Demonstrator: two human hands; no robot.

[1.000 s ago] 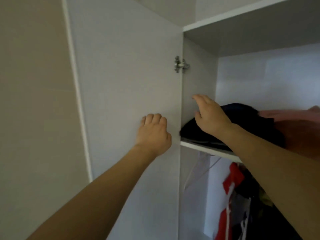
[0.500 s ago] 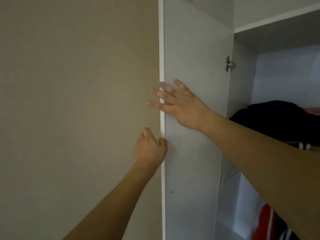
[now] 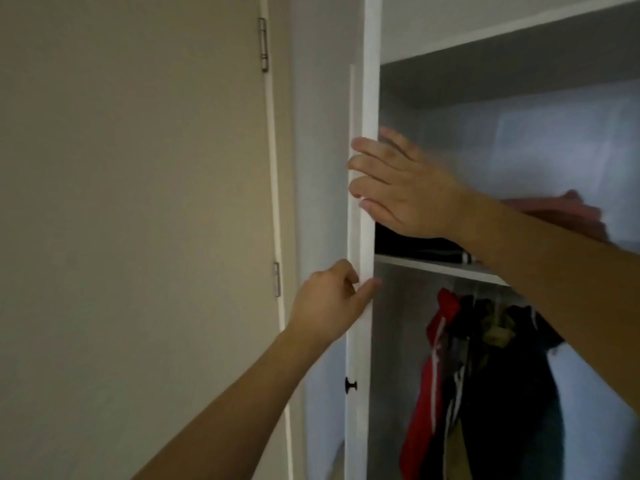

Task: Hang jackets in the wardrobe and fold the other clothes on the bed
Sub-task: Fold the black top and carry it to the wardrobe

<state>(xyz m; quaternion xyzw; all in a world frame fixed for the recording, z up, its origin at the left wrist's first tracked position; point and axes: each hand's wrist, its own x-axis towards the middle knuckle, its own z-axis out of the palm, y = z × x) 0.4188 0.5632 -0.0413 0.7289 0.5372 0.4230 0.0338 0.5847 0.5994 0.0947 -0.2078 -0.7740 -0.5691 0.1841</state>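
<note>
Swung wardrobe door edge-on at frame centre. Left hand pinches its edge; right hand flat, fingers straight. Jackets hang lower right. Should push evenly, fingers clear of hinge side.

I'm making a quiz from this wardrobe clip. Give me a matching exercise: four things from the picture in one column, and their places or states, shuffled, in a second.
Things:
1. left hand
2. right hand
3. red jacket
4. black door knob

Places or states:
A. hangs below the shelf
B. fingers straight, at the door edge above the shelf
C. low on the door front
D. pinches the door edge below the shelf

Pairs: 1-D, 2-B, 3-A, 4-C
</note>
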